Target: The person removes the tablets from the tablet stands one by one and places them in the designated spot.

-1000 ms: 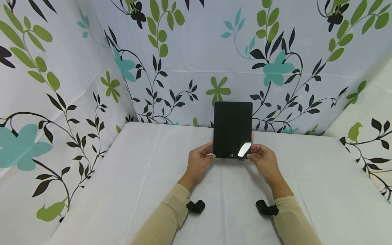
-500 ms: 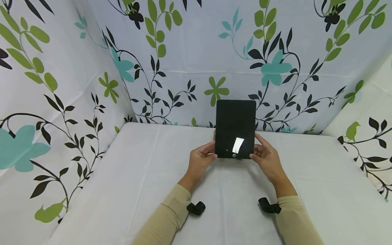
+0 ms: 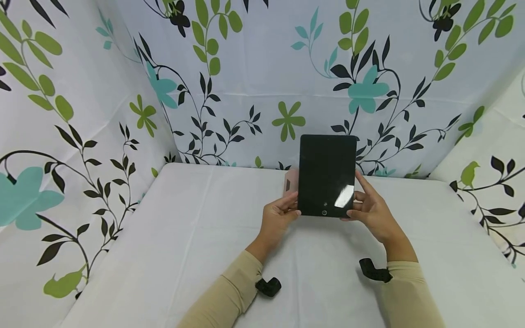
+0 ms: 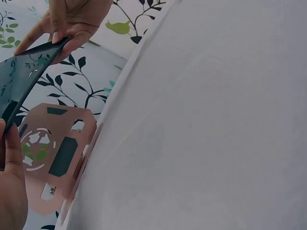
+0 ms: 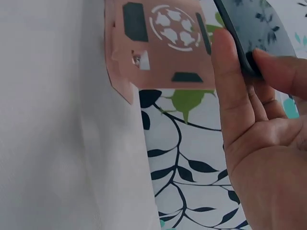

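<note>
A black tablet [image 3: 327, 175] stands nearly upright in the head view, a bright reflection low on its dark screen. My left hand [image 3: 279, 223] pinches its lower left edge. At the lower right edge my right hand [image 3: 375, 216] grips it with the thumb in front, the index finger reaching up along the side. Behind the tablet is a rose-gold metal tablet stand [image 3: 291, 181], mostly covered by it in the head view. Both wrist views show the stand's cut-out back plate [image 4: 43, 187] apart from the tablet [image 5: 261, 17].
A white cloth-covered table [image 3: 229, 228] spreads beneath my hands. Patterned curtains with leaves and flowers [image 3: 262, 54] rise behind it and at both sides. A black wrist camera mount [image 3: 268, 287] sits on the left sleeve and another camera mount [image 3: 374, 271] on the right.
Both hands have shifted right with the tablet, which now looks slightly larger. More of the stand shows at its left. The right index finger has extended up along the tablet's side.
</note>
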Tool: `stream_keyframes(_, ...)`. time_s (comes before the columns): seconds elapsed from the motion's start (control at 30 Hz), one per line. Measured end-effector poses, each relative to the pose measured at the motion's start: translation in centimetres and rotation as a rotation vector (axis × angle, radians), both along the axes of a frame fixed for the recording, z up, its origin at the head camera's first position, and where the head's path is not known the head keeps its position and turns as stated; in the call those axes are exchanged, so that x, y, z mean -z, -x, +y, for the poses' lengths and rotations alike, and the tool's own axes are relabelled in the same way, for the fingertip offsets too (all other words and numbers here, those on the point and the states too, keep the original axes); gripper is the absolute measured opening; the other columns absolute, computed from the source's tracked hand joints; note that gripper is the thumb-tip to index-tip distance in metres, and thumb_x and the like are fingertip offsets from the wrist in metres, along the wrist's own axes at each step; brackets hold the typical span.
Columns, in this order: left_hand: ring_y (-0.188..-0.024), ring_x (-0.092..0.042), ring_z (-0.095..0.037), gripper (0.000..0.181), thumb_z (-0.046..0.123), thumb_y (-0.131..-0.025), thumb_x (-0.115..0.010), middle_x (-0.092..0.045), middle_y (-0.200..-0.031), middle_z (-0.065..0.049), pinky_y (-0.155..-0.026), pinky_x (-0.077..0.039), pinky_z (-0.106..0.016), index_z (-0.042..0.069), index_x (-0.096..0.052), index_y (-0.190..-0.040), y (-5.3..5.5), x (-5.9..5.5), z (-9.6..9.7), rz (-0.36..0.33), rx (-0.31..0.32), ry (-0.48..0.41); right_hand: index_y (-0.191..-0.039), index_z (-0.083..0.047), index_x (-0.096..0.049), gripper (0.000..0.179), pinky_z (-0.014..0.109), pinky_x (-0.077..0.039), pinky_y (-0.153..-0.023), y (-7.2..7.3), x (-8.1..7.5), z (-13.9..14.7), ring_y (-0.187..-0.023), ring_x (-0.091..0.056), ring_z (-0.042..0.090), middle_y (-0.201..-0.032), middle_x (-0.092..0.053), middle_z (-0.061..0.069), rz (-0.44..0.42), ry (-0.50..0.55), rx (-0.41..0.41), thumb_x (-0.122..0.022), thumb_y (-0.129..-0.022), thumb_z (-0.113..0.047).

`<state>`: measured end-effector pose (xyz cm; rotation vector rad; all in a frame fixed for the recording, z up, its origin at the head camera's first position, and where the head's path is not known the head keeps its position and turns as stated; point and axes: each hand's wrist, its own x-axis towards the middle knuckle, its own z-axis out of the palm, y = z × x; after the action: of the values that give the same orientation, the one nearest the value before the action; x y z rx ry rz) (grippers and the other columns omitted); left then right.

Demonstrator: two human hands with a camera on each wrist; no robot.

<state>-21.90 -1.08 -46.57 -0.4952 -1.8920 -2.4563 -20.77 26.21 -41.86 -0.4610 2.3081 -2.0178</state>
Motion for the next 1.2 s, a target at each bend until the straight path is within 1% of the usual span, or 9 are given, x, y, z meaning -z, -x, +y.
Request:
stream_keyframes(0.13, -0.101, -0.068, -0.002, 0.053, -0.017, -0.087, -0.065, -0.067, -0.13, -0.025, -0.084, -0.058, -0.016, -0.003, -0.061, -0.137, -0.4, -0.1, 0.6, 0.012, -0.009, 0.034, -0.164, -0.04, -0.013, 0.112, 0.043, -0.065, -0.074, -0.1, 0.0, 0.7, -0.094, -0.076, 0.013, -0.115, -0.065, 0.003, 0.0, 0.037, -0.033, -0.053, -0.084, 0.027)
stream_keyframes(0.2, -0.105, -0.068, -0.005, 0.053, -0.016, -0.088, -0.065, -0.067, -0.132, -0.024, -0.087, -0.058, -0.017, -0.002, -0.06, -0.138, -0.6, -0.2, 0.9, 0.034, -0.008, 0.047, -0.164, -0.04, -0.013, 0.112, 0.046, -0.064, -0.073, 0.0, 0.0, 1.0, -0.099, -0.076, 0.013, -0.12, -0.065, 0.002, 0.009, 0.05, -0.04, -0.051, -0.085, 0.029)
stream_keyframes(0.37, -0.122, -0.066, -0.023, 0.057, -0.016, -0.09, -0.061, -0.062, -0.141, -0.019, -0.099, -0.056, -0.022, 0.0, -0.055, -0.144, -1.3, -1.0, 1.5, 0.101, 0.006, 0.085, -0.163, -0.043, -0.013, 0.11, 0.049, -0.064, -0.074, 0.1, 0.1, 1.2, -0.106, -0.075, 0.014, -0.133, -0.063, -0.004, 0.008, 0.081, -0.026, -0.047, -0.087, 0.028)
stream_keyframes(0.5, -0.138, -0.054, -0.03, 0.071, -0.022, -0.087, -0.057, -0.049, -0.155, -0.014, -0.112, -0.048, -0.03, 0.002, -0.044, -0.153, -2.0, -1.6, 2.1, 0.179, 0.062, 0.115, -0.162, -0.045, -0.013, 0.111, 0.047, -0.064, -0.074, 0.0, 0.2, 1.5, -0.107, -0.075, 0.014, -0.134, -0.064, -0.007, -0.006, 0.13, 0.011, -0.048, -0.087, 0.028)
stream_keyframes(0.7, -0.155, -0.03, -0.023, 0.082, -0.022, -0.082, -0.061, -0.028, -0.165, -0.014, -0.122, -0.034, -0.032, 0.003, -0.036, -0.156, -2.8, -1.9, 2.5, 0.247, 0.13, 0.14, -0.164, -0.041, -0.012, 0.113, 0.047, -0.064, -0.072, 0.0, 0.3, 1.9, -0.108, -0.074, 0.012, -0.132, -0.066, -0.007, 0.012, 0.217, 0.013, -0.048, -0.084, 0.031)
stream_keyframes(0.8, -0.155, -0.03, -0.024, 0.081, -0.022, -0.081, -0.062, -0.028, -0.164, -0.016, -0.122, -0.034, -0.029, 0.003, -0.038, -0.155, -2.9, -1.8, 2.6, 0.255, 0.134, 0.132, -0.164, -0.039, -0.013, 0.112, 0.047, -0.064, -0.072, 0.0, 0.3, 2.2, -0.105, -0.075, 0.012, -0.131, -0.067, -0.007, 0.01, 0.232, 0.009, -0.048, -0.084, 0.031)
stream_keyframes(0.97, -0.151, -0.035, -0.031, 0.077, -0.023, -0.081, -0.062, -0.033, -0.161, -0.017, -0.122, -0.036, -0.033, -0.002, -0.04, -0.152, -2.8, -1.2, 2.6, 0.264, 0.161, 0.103, -0.164, -0.037, -0.014, 0.108, 0.044, -0.064, -0.072, -0.1, 0.3, 2.9, -0.104, -0.075, 0.012, -0.129, -0.068, -0.005, 0.007, 0.249, 0.005, -0.047, -0.087, 0.03)
stream_keyframes(1.07, -0.152, -0.035, -0.03, 0.074, -0.02, -0.084, -0.061, -0.033, -0.163, -0.012, -0.122, -0.036, -0.037, -0.002, -0.04, -0.152, -2.9, -0.8, 2.6, 0.242, 0.204, 0.1, -0.164, -0.036, -0.014, 0.106, 0.042, -0.064, -0.073, -0.2, 0.4, 3.3, -0.105, -0.075, 0.013, -0.127, -0.069, -0.004, -0.002, 0.269, 0.0, -0.047, -0.088, 0.03)
stream_keyframes(1.2, -0.157, -0.027, -0.027, 0.075, -0.019, -0.086, -0.06, -0.027, -0.168, -0.008, -0.124, -0.033, -0.041, -0.001, -0.036, -0.155, -2.9, -0.2, 2.6, 0.184, 0.295, 0.046, -0.165, -0.034, -0.015, 0.104, 0.042, -0.064, -0.073, -0.1, 0.7, 3.9, -0.104, -0.076, 0.014, -0.125, -0.07, -0.003, -0.027, 0.295, -0.007, -0.049, -0.089, 0.028)
